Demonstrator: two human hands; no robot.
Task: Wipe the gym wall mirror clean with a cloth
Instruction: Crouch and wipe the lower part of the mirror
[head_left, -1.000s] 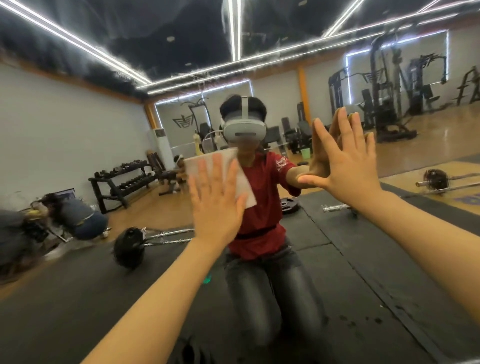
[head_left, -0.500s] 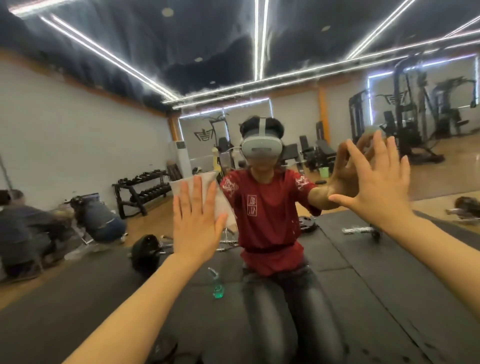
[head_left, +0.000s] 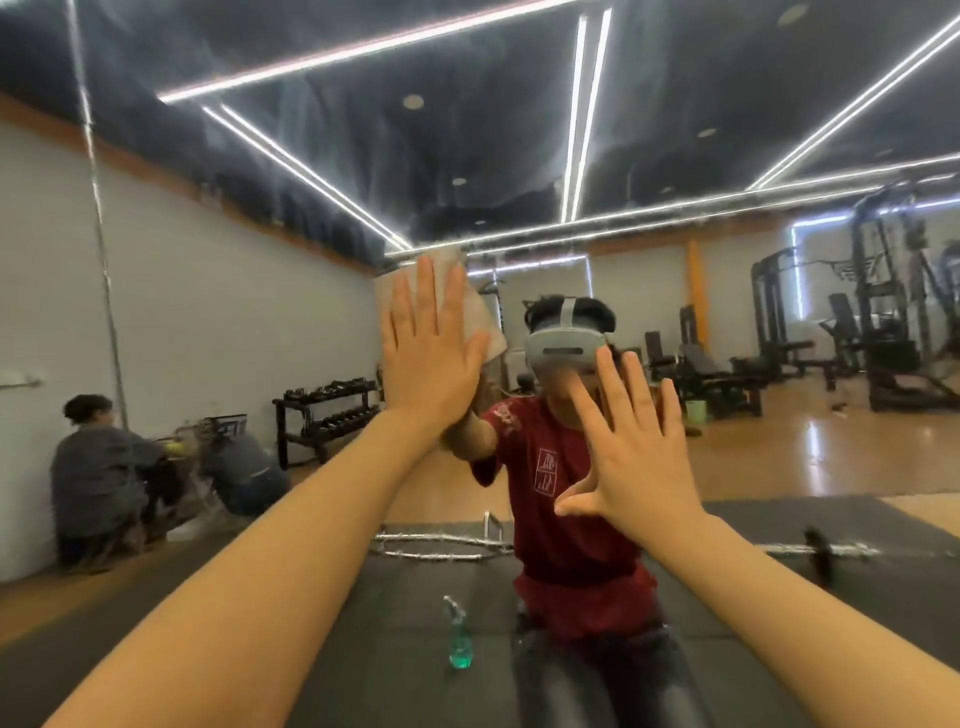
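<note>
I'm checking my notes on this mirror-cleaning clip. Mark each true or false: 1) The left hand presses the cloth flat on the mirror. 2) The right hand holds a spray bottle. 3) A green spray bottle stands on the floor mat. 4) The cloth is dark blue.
1) True: the left hand flattens the cloth on the mirror.
2) False: the right hand is open and empty.
3) True: the spray bottle stands on the mat.
4) False: it is whitish.

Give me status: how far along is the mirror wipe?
Underway. Done: can't tell which glass is clean. In hand: left hand presses the cloth flat on the mirror; right hand is spread open, bare. Left: hazy streaks remain up top.
</note>
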